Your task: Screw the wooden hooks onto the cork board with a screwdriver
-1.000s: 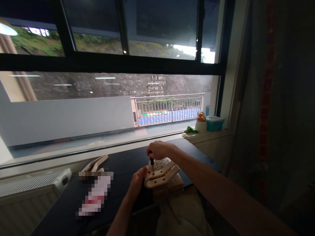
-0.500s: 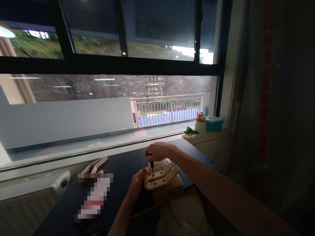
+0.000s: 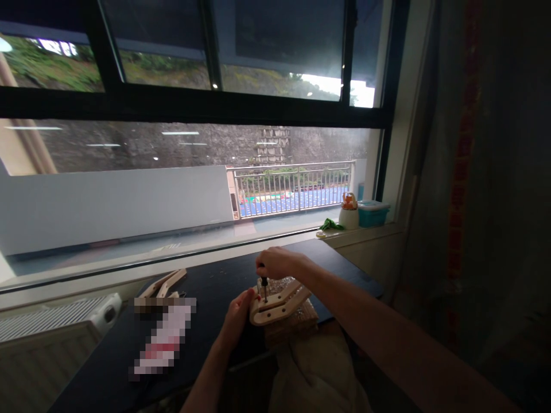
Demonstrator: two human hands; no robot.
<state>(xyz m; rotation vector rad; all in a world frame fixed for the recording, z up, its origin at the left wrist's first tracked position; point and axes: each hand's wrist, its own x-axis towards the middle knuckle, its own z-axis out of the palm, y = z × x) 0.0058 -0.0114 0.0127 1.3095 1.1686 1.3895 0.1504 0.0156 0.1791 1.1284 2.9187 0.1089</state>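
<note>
- Presently the wooden piece — pale, bent, slotted along its length, with round holes in its two rails — lies on a light-brown block above the dark table; its rounded end points left, its two arms angle up to the right;
- the right hand is above the wooden piece's rounded half, fingers curled closed around the handle of a screwdriver; that tool stands nearly upright, its dark shaft running down to the far rail, at or in a hole there — too small to tell how deep;
- the left hand is at the left end of the wooden piece, partly closed, its thumb and finger holding the rounded end; the other fingers are mostly hidden;
- clear, shiny wrap shows just behind the wooden piece, below the right wrist;
- more pale wooden parts lie well to the left of the wooden piece, on the table's far side; a pinkish-white item, blurred out into squares, lies nearer, also to its left;
- a white radiator is farther left of the wooden piece, past the table's edge;
- beyond the wooden piece and to its right, a green cloth, a white container with an orange top and a lidded teal box stand in a row on the windowsill.
</note>
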